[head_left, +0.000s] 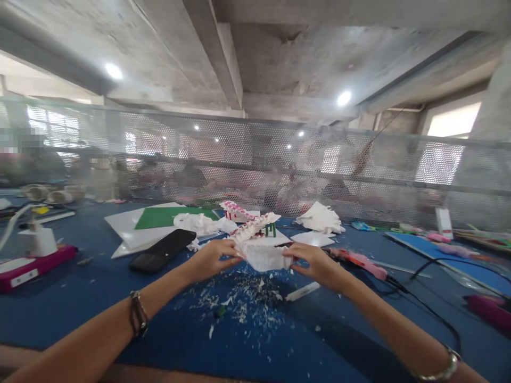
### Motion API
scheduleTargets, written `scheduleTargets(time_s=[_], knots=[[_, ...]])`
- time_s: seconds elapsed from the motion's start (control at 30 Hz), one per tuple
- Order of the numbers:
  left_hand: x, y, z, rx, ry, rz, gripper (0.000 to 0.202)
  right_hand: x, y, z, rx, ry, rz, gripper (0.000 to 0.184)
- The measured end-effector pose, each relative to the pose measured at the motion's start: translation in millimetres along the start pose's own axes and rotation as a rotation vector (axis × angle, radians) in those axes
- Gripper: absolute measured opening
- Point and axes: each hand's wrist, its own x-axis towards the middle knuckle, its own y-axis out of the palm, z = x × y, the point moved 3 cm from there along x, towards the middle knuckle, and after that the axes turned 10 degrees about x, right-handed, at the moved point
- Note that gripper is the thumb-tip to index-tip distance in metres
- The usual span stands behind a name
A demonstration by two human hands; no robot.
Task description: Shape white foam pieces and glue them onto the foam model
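Observation:
Both hands hold a crumpled white sheet (264, 256) just above the blue table (120, 319). My left hand (211, 259) pinches its left edge with closed fingers. At the sheet's right edge, my right hand (315, 261) grips it too. Under the sheet, white scraps (247, 300) are scattered over the table. Right behind it stands a small white foam model (255, 227) with pink dots and green posts.
A black phone (163, 250) lies to the left, beside white and green boards (159, 219). A pink glue gun (361, 260) with a black cable lies to the right. A pink box (32, 266) sits far left. A mesh screen (279, 165) closes the table's far side.

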Motion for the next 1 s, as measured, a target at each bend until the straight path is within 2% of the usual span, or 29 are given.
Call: scheduleTargets(time_s=[0.13, 0.23, 0.3, 0.37, 0.47, 0.53, 0.6, 0.7, 0.83, 0.9, 1.0], knots=[[-2, 0.3, 2, 0.058, 0.002, -0.05, 0.026, 1, 4, -3, -0.057, 0.016, 0.016, 0.027], [-3, -0.4, -2, 0.22, 0.028, -0.127, 0.021, 0, 7, -8, -0.125, 0.077, 0.0, 0.029], [-3, 1.0, -9, 0.334, 0.089, -0.122, 0.017, 0, 10, -9, -0.141, 0.102, -0.016, 0.031], [-2, 5.2, -18, 0.373, 0.194, -0.034, 0.013, 0, 12, -5, -0.129, 0.101, -0.016, 0.031], [-2, 13.0, -28, 0.253, 0.282, 0.187, 0.009, 1, 12, 7, -0.109, 0.083, 0.007, 0.026], [-2, 15.7, -30, 0.138, 0.236, 0.284, 0.007, 2, 11, 15, -0.111, 0.074, 0.029, 0.023], [-3, 16.5, -30, 0.062, 0.167, 0.322, 0.007, 4, 11, 22, -0.102, 0.068, 0.048, 0.022], [-3, 16.4, -28, 0.031, 0.091, 0.314, 0.011, 12, 16, 32, -0.028, 0.037, 0.097, 0.019], [-4, 17.5, -28, 0.028, 0.037, 0.295, 0.017, 31, 36, 48, 0.112, -0.019, 0.314, 0.019], [-4, 18.4, -28, 0.034, 0.021, 0.305, 0.021, 41, 46, 52, 0.11, 0.005, 0.395, 0.027], [-5, 19.0, -25, 0.076, -0.058, 0.329, 0.024, 51, 58, 53, 0.086, 0.027, 0.448, 0.026]])
